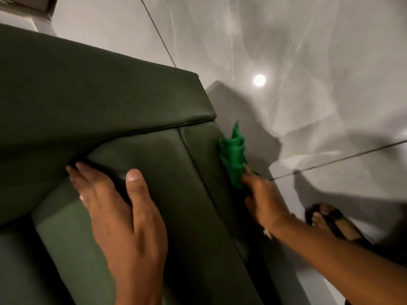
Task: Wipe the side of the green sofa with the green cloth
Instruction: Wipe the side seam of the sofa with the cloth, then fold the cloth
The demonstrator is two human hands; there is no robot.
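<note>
The dark green sofa (92,102) fills the left half of the head view, seen from above. My left hand (123,208) lies flat on the sofa's armrest cushion, fingers spread, holding nothing. My right hand (262,199) reaches over the sofa's outer edge and grips a bright green cloth (233,157). The crumpled cloth is pressed against the sofa's outer side, just below the corner of the back cushion. Most of that side face is hidden from this angle.
Glossy grey floor tiles (308,51) with dark grout lines spread to the right, reflecting a ceiling light (259,80). My foot in a black sandal (330,221) stands on the floor close beside the sofa.
</note>
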